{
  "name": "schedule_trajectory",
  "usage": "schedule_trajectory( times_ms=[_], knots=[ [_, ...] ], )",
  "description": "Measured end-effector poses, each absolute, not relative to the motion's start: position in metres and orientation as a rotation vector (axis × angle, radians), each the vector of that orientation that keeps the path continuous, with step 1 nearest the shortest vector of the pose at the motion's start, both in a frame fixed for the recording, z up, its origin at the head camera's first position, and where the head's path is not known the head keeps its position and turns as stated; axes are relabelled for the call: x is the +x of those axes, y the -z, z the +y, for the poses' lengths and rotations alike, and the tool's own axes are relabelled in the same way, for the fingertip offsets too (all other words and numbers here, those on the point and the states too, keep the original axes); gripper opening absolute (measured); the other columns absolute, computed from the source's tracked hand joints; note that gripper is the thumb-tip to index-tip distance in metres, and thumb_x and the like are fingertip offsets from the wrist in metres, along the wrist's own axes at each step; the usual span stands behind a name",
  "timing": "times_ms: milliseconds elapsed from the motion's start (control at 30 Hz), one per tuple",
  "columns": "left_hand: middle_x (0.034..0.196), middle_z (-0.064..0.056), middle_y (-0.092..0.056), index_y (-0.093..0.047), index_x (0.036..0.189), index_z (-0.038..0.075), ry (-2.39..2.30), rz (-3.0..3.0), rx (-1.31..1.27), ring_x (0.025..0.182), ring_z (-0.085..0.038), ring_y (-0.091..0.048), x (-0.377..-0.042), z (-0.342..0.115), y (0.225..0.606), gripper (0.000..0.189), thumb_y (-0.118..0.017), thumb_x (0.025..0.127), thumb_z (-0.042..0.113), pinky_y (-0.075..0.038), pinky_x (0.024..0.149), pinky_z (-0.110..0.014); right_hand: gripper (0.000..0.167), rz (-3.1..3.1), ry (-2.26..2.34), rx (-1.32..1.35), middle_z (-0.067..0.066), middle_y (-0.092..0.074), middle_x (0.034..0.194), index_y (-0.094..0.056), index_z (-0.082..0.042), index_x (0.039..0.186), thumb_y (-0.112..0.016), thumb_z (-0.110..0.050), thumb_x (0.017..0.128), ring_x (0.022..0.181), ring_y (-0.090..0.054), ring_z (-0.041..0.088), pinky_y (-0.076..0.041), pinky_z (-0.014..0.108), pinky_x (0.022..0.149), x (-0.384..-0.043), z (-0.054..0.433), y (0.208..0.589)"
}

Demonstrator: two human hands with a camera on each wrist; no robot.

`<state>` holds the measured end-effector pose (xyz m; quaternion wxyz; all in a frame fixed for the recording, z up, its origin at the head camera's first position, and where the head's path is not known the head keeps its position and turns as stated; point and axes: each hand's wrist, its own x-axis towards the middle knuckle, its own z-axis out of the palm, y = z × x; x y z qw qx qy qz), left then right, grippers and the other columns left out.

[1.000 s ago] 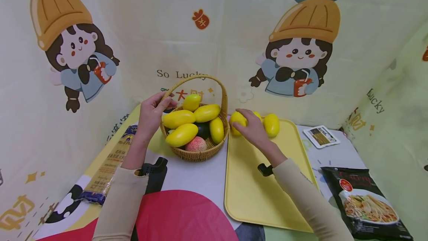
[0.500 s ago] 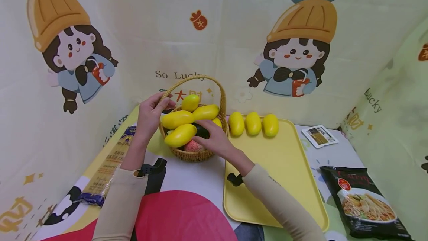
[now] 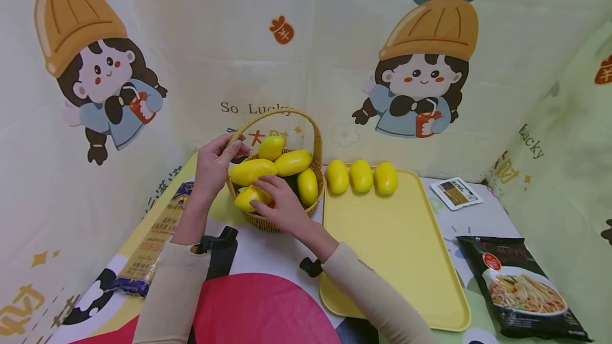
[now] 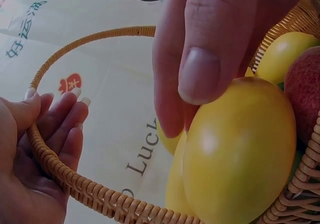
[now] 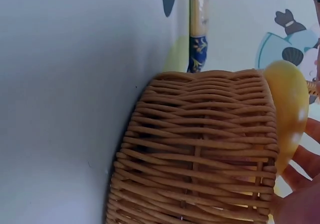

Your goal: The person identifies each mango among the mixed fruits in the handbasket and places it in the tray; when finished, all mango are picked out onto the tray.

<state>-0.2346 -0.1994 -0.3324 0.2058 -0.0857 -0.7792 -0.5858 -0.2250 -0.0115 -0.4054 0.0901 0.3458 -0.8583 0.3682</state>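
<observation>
The wicker basket (image 3: 260,222) holds several yellow mangoes, with a dark item partly hidden among them. My left hand (image 3: 214,166) holds the left side of the basket handle (image 4: 95,190), thumb on one side and fingers behind it. Over the front of the basket reaches my right hand (image 3: 282,203), its thumb and fingers spread about the front mango (image 3: 245,199). In the left wrist view, right-hand fingertips meet the upper end of a mango (image 4: 240,149). A reddish peach (image 4: 304,89) shows beside it in that view; from the head, the right hand mostly covers it.
Three mangoes (image 3: 361,176) stand in a row at the back of the yellow tray (image 3: 392,259), right of the basket. A pasta packet (image 3: 160,238) lies at left. A black noodle packet (image 3: 523,288) and a small white pack (image 3: 456,194) lie at right.
My right hand has left the leftmost mango on the tray and moved left to the front mango in the basket. My left hand stays at the handle.
</observation>
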Motion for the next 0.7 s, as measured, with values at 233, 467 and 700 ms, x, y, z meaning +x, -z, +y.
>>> schedule_trajectory(
  times_ms=[233, 467, 700],
  knots=[
    [0.101, -0.007, -0.072, -0.065, 0.124, 0.012, 1.615, -2.181, -0.232, 0.096, -0.01, -0.067, -0.234, -0.198, 0.334, 0.037, -0.053, 0.102, 0.039, -0.051, 0.09, -0.017, 0.045, -2.542, -1.0, 1.047, 0.003, -0.052, 0.142, -0.059, -0.019, 0.139, -0.058, -0.04, 0.099, 0.133, -0.045, 0.021, -0.037, 0.04, 0.117, -0.224, -0.015, 0.406],
    [0.101, -0.01, -0.072, -0.065, 0.124, 0.01, 1.634, -2.178, -0.221, 0.096, -0.01, -0.067, -0.233, -0.197, 0.331, 0.036, -0.053, 0.102, 0.035, -0.051, 0.091, -0.018, 0.04, -2.528, -0.872, 1.02, 0.005, -0.051, 0.139, -0.065, -0.02, 0.128, -0.054, -0.044, 0.099, 0.128, -0.046, 0.022, -0.038, 0.04, 0.114, -0.228, -0.022, 0.41],
    [0.099, -0.015, -0.072, -0.064, 0.124, 0.002, 1.634, -2.181, -0.231, 0.094, -0.012, -0.067, -0.218, -0.189, 0.315, 0.032, -0.052, 0.104, 0.024, -0.052, 0.089, -0.018, 0.023, -2.454, -0.915, 0.938, 0.0, -0.062, 0.119, -0.064, -0.014, 0.102, -0.061, -0.036, 0.095, 0.116, -0.054, 0.018, -0.042, 0.037, 0.109, -0.23, -0.024, 0.411]
  ],
)
